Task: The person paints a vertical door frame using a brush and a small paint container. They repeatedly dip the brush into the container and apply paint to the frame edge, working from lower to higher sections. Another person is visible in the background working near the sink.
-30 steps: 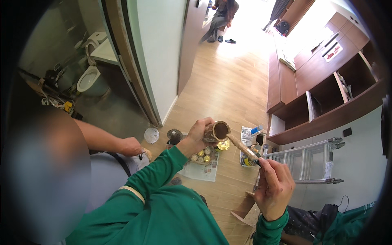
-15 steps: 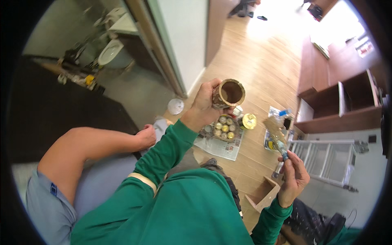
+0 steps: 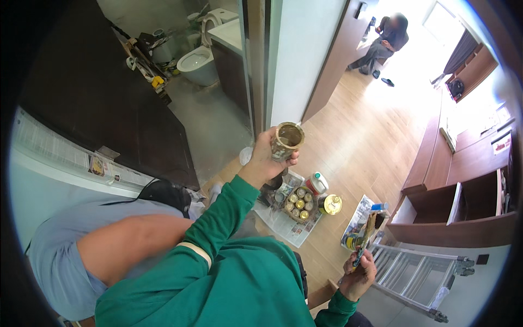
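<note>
My left hand (image 3: 259,163) is wrapped round a brown-stained cup (image 3: 283,152), its open top facing up with a brownish coating inside. In my right hand (image 3: 357,278), lower right, I grip what looks like a paintbrush (image 3: 368,231) by its dark handle, its brown end pointing up and away. Cup and brush are well apart. Beyond the cup, a container of several small cans (image 3: 300,205) stands on newspaper (image 3: 294,233). Beside it are a yellow-lidded can (image 3: 332,205) and a white and red jug (image 3: 317,183) with a green cap.
Close on my left is a person in grey (image 3: 128,234). Another person (image 3: 391,38) sits far off by the bright window. A folded aluminium ladder (image 3: 417,275) lies at the right, below wooden shelving (image 3: 452,223). A dark door (image 3: 98,103) and a toilet (image 3: 199,66) are at the left.
My view has swung, bringing the seated person into sight. The cup is lower and further left in the picture. My right hand with the brush has come leftward and down.
</note>
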The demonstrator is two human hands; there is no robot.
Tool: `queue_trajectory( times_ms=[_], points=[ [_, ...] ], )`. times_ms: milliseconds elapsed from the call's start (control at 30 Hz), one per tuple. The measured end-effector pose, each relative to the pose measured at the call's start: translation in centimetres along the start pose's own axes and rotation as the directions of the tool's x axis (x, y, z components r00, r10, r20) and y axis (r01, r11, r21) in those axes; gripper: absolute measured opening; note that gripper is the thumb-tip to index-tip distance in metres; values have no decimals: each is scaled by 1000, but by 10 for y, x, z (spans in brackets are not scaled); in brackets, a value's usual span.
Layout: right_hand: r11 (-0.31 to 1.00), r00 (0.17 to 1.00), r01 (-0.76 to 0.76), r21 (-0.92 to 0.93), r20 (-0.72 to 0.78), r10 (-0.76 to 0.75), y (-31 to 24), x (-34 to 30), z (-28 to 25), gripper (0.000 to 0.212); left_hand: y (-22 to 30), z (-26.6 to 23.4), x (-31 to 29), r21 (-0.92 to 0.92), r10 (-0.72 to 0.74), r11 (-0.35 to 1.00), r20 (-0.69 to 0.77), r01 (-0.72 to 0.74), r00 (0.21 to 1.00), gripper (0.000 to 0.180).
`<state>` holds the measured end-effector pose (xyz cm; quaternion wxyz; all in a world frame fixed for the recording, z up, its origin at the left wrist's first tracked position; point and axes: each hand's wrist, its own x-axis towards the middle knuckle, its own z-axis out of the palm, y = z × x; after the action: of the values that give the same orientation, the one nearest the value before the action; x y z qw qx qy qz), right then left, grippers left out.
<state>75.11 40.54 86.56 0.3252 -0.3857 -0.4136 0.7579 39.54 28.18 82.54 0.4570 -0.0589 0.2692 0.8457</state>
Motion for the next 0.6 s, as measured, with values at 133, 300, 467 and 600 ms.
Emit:
queue_trajectory(
  times_ms=[133, 300, 467, 600],
  points=[
    [995, 994, -84, 63, 72, 79, 6, 8, 7, 35, 38, -16, -4, -30, 143, 989, -69, -146, 987, 41],
    [997, 978, -72, 10, 197, 69, 23, 21, 44, 29, 107, -53, -23, -88, 280, 954, -70, -286, 957, 41],
    [961, 879, -183, -206, 404, 254, 58, 53, 122, 26, 149, -103, -41, -116, 363, 918, -135, -378, 922, 40],
    [936, 826, -172, -307, 473, 307, 124, 92, 211, 20, 186, -158, -38, -95, 340, 930, -142, -355, 930, 40]
  ],
)
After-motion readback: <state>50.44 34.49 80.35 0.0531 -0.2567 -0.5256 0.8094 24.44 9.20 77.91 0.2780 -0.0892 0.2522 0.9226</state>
